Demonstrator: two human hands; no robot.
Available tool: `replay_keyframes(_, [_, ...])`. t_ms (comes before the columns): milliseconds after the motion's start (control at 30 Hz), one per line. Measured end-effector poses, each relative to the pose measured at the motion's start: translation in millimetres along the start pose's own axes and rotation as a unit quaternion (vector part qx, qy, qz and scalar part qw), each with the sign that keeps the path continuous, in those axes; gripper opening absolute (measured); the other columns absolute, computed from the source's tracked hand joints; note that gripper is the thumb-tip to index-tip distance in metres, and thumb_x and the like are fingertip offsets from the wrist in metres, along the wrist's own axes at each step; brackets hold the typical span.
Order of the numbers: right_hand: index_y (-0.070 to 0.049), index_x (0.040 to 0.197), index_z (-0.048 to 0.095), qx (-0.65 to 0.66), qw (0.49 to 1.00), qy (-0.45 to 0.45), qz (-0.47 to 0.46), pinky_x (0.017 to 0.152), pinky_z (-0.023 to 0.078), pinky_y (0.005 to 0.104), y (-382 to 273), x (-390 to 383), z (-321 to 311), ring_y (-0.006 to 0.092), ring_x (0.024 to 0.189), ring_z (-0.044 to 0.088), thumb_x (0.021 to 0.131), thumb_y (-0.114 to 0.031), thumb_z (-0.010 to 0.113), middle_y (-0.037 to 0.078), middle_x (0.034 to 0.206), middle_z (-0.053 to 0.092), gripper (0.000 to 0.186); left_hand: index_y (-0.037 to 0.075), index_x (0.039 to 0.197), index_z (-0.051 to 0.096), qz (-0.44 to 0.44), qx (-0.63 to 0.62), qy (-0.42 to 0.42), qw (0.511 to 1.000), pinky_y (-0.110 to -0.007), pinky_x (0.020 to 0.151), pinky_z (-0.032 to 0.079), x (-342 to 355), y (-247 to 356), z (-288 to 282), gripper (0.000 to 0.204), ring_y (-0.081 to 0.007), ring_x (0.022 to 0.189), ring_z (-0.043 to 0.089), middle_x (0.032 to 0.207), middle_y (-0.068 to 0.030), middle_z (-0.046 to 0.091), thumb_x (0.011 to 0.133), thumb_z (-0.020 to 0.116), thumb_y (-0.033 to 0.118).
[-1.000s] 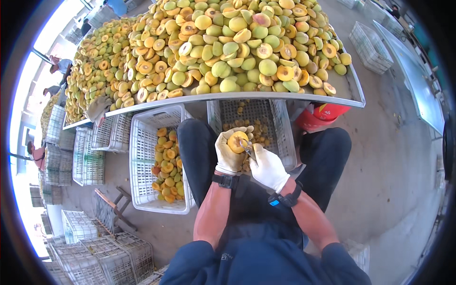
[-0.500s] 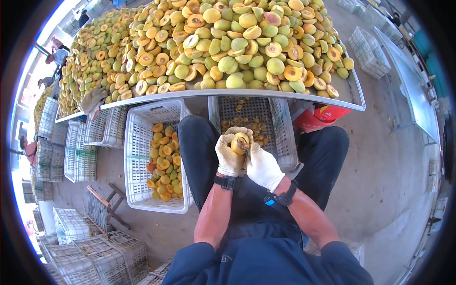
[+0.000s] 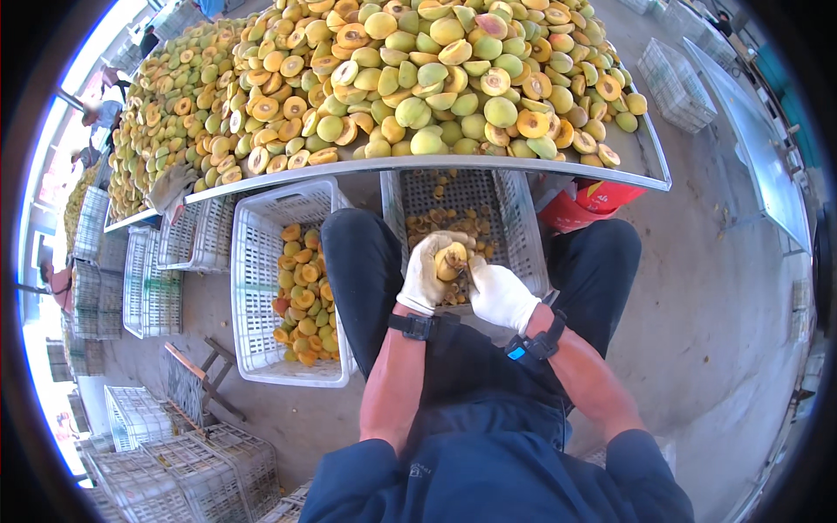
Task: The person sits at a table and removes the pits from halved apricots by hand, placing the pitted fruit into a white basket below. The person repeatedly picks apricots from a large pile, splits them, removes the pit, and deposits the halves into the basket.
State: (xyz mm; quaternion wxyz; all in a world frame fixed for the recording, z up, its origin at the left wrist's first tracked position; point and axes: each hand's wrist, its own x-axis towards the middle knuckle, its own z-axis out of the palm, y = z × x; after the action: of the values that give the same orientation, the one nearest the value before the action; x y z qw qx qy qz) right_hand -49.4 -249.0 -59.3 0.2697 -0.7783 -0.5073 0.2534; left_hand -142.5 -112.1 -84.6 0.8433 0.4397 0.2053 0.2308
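Observation:
In my gloved left hand is a yellow peach half, its brown pit side turned toward my right hand. Close beside the fruit, my right hand, in a white glove, has its fingers closed together; whatever they grip is mostly hidden, though a small dark piece shows by the fingertips. Below both hands stands a crate with a dark slotted bottom, where brown pits lie scattered. Just ahead, a metal-edged table bears a large heap of halved peaches.
Left of my knee, a white crate holds peach halves. A red bucket stands under the table at right. A grey cloth lies on the table edge. A wooden folding stool and stacked crates sit at left.
My right hand has drawn slightly away from the peach, to the right. The fruit has turned in my left hand, so more of its brown inner side shows.

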Motion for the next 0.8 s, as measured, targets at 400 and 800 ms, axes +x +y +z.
replay_keyframes(400, [0.009, 0.117, 0.053, -0.001, 0.998, -0.038, 0.043, 0.075, 0.054, 0.0540, -15.6, -0.5, 12.2, 0.0480, 0.087, 0.068, 0.088, -0.008, 0.051, 0.031, 0.089, 0.069, 0.034, -0.001, 0.094, 0.068, -0.083, -0.025, 0.203, 0.975, -0.033, 0.063, 0.056, 8.2, -17.9, -0.2, 0.035, -0.0222, 0.069, 0.069, 0.081, -0.0125, 0.071, 0.099, 0.066, 0.034])
replay_keyframes(800, [0.000, 0.113, 0.052, 0.368, 0.916, -0.119, 0.106, 0.056, 0.052, 0.0379, -36.1, 3.9, -5.9, 0.0249, 0.064, 0.064, 0.089, -0.009, 0.053, 0.013, 0.084, 0.065, 0.026, -0.001, 0.084, 0.069, 0.009, -0.022, 0.136, 0.990, -0.033, 0.059, 0.056, -3.2, 16.4, 12.9, 0.045, -0.0239, 0.063, 0.068, 0.076, -0.0154, 0.071, 0.100, 0.063, 0.040])
